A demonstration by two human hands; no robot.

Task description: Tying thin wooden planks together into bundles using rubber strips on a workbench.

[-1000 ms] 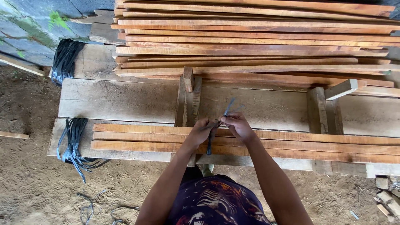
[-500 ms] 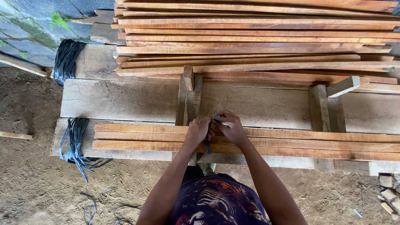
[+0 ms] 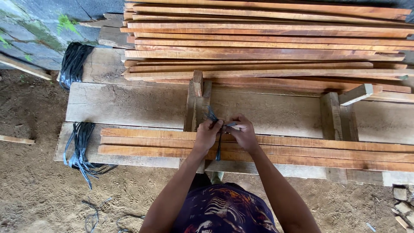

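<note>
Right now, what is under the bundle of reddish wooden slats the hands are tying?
The bundle of slats lies on grey weathered planks, which show beside and beyond it. Both hands, left hand and right hand, pinch a dark strap. How it runs beneath the slats is hidden.

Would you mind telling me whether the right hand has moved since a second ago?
Yes. The right hand has closed leftward toward the upright wooden block, meeting the left hand.

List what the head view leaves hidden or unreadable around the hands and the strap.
- Knot in the dark strap: covered by the left hand and right hand.
- Right ends of the bundled slats: cut off by the frame edge.
- Scraps on the ground: too small to identify.
</note>
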